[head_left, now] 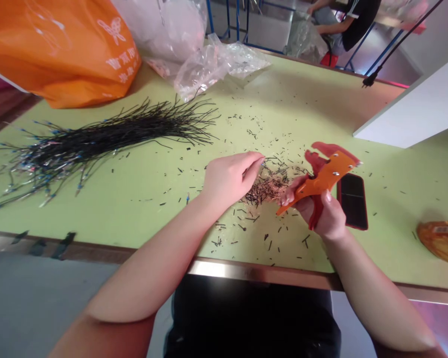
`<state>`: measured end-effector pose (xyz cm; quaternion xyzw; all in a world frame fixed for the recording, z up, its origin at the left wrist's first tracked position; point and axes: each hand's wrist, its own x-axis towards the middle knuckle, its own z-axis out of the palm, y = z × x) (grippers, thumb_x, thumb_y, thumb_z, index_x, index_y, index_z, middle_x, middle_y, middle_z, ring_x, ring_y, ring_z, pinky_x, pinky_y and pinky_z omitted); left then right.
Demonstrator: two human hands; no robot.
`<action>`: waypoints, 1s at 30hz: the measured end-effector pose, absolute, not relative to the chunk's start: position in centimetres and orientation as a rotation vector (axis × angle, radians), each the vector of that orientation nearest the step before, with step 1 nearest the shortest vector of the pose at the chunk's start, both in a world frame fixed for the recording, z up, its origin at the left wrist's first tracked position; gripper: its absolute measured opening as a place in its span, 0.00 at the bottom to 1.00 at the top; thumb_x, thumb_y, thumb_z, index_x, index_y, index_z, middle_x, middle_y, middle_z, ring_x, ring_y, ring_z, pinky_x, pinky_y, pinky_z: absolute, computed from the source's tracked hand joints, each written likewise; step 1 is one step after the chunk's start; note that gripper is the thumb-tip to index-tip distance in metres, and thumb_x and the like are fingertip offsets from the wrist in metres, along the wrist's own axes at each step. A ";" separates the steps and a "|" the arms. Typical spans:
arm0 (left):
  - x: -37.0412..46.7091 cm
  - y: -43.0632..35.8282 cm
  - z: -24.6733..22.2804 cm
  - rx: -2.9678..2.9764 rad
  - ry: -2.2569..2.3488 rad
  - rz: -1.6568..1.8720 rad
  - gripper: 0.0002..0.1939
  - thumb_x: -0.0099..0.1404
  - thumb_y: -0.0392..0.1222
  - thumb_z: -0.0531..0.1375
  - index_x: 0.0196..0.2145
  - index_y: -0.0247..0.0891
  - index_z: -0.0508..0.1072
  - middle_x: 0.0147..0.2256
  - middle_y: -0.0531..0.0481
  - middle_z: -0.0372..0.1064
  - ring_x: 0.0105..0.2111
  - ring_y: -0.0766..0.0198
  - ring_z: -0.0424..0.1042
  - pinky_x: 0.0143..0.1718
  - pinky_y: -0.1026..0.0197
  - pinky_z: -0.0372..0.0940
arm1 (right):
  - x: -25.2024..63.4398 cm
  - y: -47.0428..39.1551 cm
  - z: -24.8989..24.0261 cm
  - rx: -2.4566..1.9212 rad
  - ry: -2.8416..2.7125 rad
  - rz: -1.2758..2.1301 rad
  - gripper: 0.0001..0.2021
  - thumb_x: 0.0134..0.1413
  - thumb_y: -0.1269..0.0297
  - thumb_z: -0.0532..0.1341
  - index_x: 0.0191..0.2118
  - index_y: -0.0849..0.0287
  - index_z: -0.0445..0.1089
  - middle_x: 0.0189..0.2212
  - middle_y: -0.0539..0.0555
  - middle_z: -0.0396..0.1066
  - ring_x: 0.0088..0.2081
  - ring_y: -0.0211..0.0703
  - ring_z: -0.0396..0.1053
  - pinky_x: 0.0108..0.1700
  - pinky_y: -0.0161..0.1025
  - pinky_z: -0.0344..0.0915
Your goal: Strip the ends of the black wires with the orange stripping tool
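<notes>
My right hand point(330, 216) is wrapped round the handles of an orange and red wire stripper point(323, 176), its head pointing up and away to the right. To the left, my left hand point(229, 174) is closed, thumb and finger pinched together. Whatever is in that pinch is too small to make out. Beneath and between both hands lies a heap of short black wire scraps point(265, 191) mixed with copper-coloured strands. A thick bundle of black wires point(127, 130) stretches over the left side of the table, with blue-marked ends at its left.
An orange bag point(67, 54) and clear plastic bags point(205, 69) stand along the back left. A dark phone-like object point(353, 201) lies right of my right hand. Farther right are a white panel point(414, 104) and an orange package point(442, 241). Another person point(345, 27) sits beyond the table.
</notes>
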<state>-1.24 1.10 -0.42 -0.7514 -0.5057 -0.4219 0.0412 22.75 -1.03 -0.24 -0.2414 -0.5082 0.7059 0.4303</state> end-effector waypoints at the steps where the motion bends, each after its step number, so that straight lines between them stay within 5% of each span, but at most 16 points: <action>1: -1.2 1.1 -0.5 -2.300 -1.571 -1.270 0.12 0.76 0.41 0.58 0.40 0.40 0.82 0.30 0.51 0.82 0.24 0.67 0.73 0.25 0.62 0.58 | 22.8 -1.1 -0.1 -0.613 -1.270 1.728 0.21 0.62 0.40 0.65 0.47 0.53 0.77 0.35 0.55 0.73 0.39 0.49 0.73 0.43 0.47 0.74; 30: 0.9 -1.7 0.2 -2.358 -1.428 -1.256 0.10 0.73 0.37 0.58 0.34 0.41 0.77 0.21 0.55 0.73 0.19 0.68 0.67 0.20 0.61 0.49 | 21.7 -1.2 -2.4 -0.885 -1.391 1.692 0.28 0.62 0.32 0.58 0.50 0.50 0.75 0.41 0.59 0.75 0.46 0.57 0.74 0.48 0.54 0.76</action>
